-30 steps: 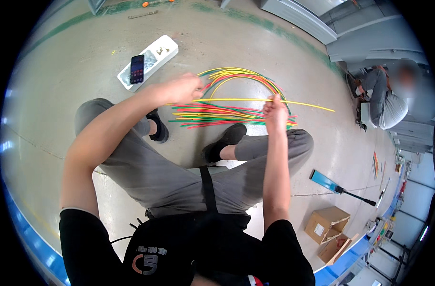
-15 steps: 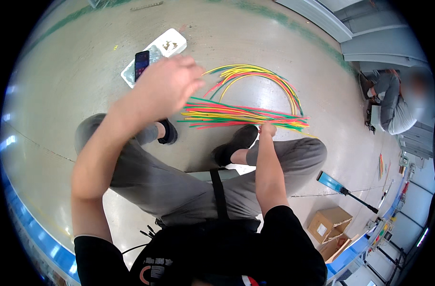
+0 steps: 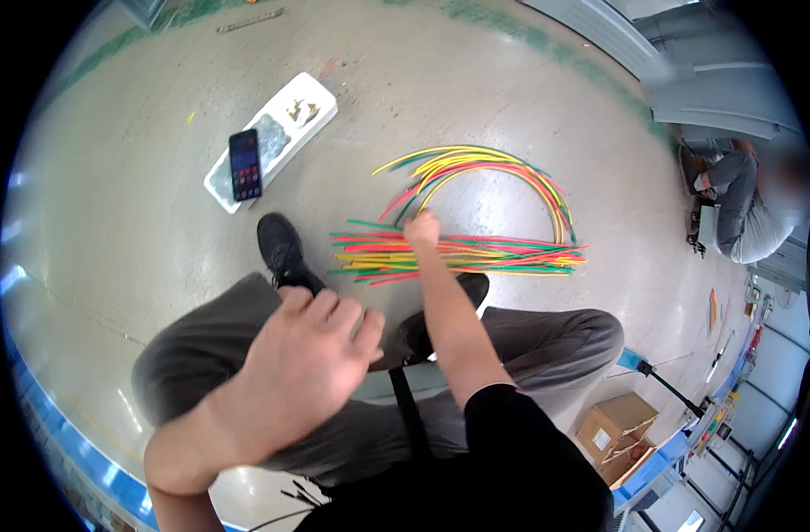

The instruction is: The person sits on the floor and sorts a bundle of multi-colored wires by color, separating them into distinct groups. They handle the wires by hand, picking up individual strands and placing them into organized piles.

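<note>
Your right hand is reaching into the coloured tubes on the floor.

The tubes (image 3: 476, 253) are lying ahead of your shoes; your right hand (image 3: 421, 230) is covering them, grip hidden. Your left hand (image 3: 303, 363) is hovering spread and empty, blurring your knee.

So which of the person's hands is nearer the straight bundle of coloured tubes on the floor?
Right. The right hand rests on the straight bundle of coloured tubes near its left end, while the left hand is raised well short of it, over the knee.

Bright even indoor light, soft shadows, floor glare at left, fisheye-bent edges, black rim
</note>
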{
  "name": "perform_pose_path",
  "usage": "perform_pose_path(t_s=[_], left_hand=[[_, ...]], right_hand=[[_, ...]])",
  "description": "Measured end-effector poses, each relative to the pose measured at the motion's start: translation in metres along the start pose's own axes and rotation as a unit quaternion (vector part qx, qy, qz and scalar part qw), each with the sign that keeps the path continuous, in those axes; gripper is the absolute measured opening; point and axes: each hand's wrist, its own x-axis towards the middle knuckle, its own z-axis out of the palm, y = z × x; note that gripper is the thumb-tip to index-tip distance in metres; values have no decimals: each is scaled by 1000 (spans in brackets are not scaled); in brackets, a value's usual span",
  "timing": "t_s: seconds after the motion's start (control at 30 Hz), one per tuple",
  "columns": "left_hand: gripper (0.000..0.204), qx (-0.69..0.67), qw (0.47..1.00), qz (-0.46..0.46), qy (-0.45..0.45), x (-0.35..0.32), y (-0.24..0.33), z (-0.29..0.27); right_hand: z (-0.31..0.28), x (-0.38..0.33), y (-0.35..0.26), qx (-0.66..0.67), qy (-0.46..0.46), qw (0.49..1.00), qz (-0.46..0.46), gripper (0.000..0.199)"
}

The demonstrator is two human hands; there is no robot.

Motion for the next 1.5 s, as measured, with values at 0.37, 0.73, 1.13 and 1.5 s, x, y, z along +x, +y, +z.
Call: perform_pose_path(t_s=[0.37,0.73,1.13,1.5], left_hand=[[24,-7,1000,2,4,10,-7,10],[17,-4,998,-29,-63,47,-1,6],[27,-523,846,-94,-36,85,28,73],[18,-458,881,-95,-72,81,22,98]], right_hand=[[-15,-5,-5,196,77,976,62,16],[-85,-110,10,510,102,844,-132,5],[-49,-293,16,281,13,838,-468,4],[-30,-234,82,-15,-151,920,-361,21]])
